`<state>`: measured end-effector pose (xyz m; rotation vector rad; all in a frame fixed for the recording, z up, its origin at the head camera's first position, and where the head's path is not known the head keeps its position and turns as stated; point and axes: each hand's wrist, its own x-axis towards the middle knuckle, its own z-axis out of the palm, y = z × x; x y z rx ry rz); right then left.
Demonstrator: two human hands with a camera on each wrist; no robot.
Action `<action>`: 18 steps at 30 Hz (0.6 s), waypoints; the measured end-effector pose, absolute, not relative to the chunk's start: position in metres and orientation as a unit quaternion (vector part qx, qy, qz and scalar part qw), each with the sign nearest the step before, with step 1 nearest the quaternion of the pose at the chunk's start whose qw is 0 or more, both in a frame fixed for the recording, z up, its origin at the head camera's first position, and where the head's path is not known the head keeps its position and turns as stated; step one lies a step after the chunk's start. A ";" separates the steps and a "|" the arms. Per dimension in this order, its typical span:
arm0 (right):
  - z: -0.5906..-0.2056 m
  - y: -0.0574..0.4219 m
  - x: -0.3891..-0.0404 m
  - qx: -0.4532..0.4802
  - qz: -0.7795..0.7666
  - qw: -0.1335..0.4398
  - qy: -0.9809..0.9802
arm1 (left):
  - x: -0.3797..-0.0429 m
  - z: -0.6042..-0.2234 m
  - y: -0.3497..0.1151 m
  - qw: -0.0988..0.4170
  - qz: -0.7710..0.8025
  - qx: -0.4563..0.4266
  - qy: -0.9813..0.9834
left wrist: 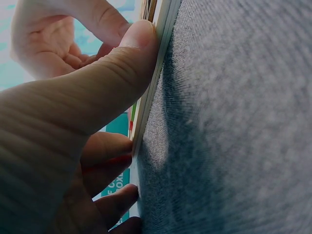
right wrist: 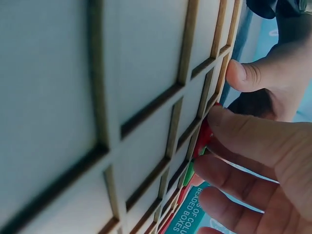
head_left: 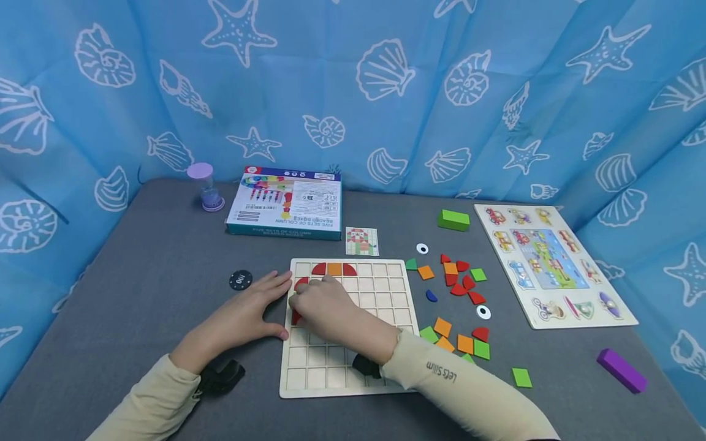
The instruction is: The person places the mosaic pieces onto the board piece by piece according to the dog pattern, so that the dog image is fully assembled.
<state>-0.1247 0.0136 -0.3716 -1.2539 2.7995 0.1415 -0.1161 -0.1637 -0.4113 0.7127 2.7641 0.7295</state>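
Hands [head_left: 245,313] [head_left: 326,309] adjacent, board [head_left: 380,300] under right, against left

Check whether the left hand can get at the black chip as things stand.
Likely yes: the black chip lies beside the left hand, nothing visible between them; its fingers need only leave the edge of the board.

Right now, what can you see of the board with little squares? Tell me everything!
The board is pale, looks wooden, and has raised strips marking rows of square cells. It lies flat on the gray table. In its far row, an orange square sits between two red quarter circles; more red pieces show at left. The left hand touches its left edge; the right hand hides some cells.
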 end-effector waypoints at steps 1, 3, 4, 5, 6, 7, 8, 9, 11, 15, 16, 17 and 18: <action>-0.372 0.013 -0.124 -0.407 0.049 0.034 0.911 | -0.116 -0.411 -0.164 0.098 0.246 0.241 0.934; -0.372 0.013 -0.124 -0.406 0.053 0.032 0.912 | -0.116 -0.411 -0.163 0.099 0.246 0.242 0.933; -0.372 0.013 -0.124 -0.406 0.053 0.030 0.912 | -0.116 -0.411 -0.164 0.099 0.246 0.243 0.933; -0.372 0.013 -0.124 -0.407 0.052 0.029 0.912 | -0.116 -0.411 -0.164 0.098 0.246 0.243 0.933; -0.372 0.013 -0.124 -0.407 0.051 0.029 0.911 | -0.116 -0.411 -0.164 0.098 0.245 0.242 0.933; -0.372 0.013 -0.125 -0.408 0.048 0.029 0.911 | -0.116 -0.411 -0.165 0.098 0.245 0.242 0.934; -0.372 0.013 -0.125 -0.409 0.045 0.028 0.911 | -0.116 -0.411 -0.165 0.098 0.244 0.241 0.934; -0.371 0.015 -0.125 -0.409 0.038 0.029 0.911 | -0.116 -0.412 -0.165 0.097 0.243 0.241 0.934; -0.367 0.020 -0.127 -0.404 0.021 0.031 0.914 | -0.116 -0.412 -0.165 0.097 0.242 0.240 0.935; -0.353 0.050 -0.134 -0.371 -0.043 0.026 0.927 | -0.116 -0.411 -0.164 0.102 0.234 0.235 0.938; -0.349 0.061 -0.137 -0.359 -0.061 0.021 0.931 | -0.116 -0.411 -0.163 0.103 0.233 0.234 0.938; -0.346 0.074 -0.140 -0.347 -0.077 0.014 0.935 | -0.116 -0.411 -0.163 0.103 0.231 0.233 0.939; -0.344 0.087 -0.145 -0.332 -0.091 0.007 0.939 | -0.116 -0.411 -0.163 0.104 0.230 0.232 0.939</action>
